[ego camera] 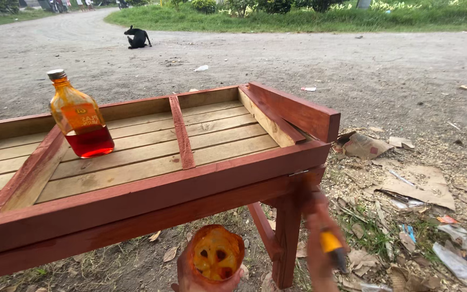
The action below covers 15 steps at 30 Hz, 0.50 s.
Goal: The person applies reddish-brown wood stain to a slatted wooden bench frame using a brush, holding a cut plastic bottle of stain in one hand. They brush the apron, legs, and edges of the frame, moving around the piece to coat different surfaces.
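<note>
While red stain dries on an upturned wooden frame (152,189) filling the left and centre of the frame, a cut plastic cup (217,254) of amber liquid is held at bottom centre by the left hand (201,278), whose fingers are curled round its base so that the open mouth is kept tilted up and within reach. At lower right, the right hand (320,238) is closed round a brush (333,249) with a yellow and black handle; the hand is stained red and blurred, and is raised against the frame's corner by the leg (286,243), where the bristles are hidden. A flat glass bottle (79,116), about a third full of red liquid and capped, is stood upright on the bare slats (136,157) at upper left, apparently so that it is kept off the ground and close by. Torn cardboard (417,186) and shavings are strewn over the dirt at right, and a dark animal (137,38) is seen lying on the road at the top.
</note>
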Each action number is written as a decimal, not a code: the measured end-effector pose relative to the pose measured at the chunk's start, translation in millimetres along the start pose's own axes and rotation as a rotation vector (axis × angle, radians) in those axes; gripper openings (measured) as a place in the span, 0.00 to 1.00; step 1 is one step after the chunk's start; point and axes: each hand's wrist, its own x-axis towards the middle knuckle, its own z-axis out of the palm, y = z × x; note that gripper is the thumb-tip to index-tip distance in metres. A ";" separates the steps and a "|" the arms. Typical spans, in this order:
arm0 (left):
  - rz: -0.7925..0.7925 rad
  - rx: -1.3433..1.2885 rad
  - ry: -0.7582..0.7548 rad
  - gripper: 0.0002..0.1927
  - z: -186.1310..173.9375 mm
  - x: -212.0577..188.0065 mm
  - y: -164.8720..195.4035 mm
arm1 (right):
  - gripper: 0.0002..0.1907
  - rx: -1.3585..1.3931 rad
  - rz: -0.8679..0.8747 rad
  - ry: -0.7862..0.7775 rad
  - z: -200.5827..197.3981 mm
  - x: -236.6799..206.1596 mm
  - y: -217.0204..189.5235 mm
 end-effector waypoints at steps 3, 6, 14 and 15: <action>0.014 -0.046 -0.026 0.47 7.8 3.5 -4.0 | 0.20 0.279 0.443 0.335 7.9 47.1 -4.6; 0.017 -0.065 -0.021 0.47 16.6 5.8 -11.4 | 0.21 0.538 0.545 0.506 47.4 43.1 -12.7; 0.086 -0.071 0.156 0.45 5.9 1.3 -29.3 | 0.16 0.263 0.594 0.202 35.7 -11.9 -35.0; 0.098 -0.059 0.175 0.44 2.1 2.5 -28.8 | 0.17 0.420 0.882 0.267 26.6 5.9 -34.1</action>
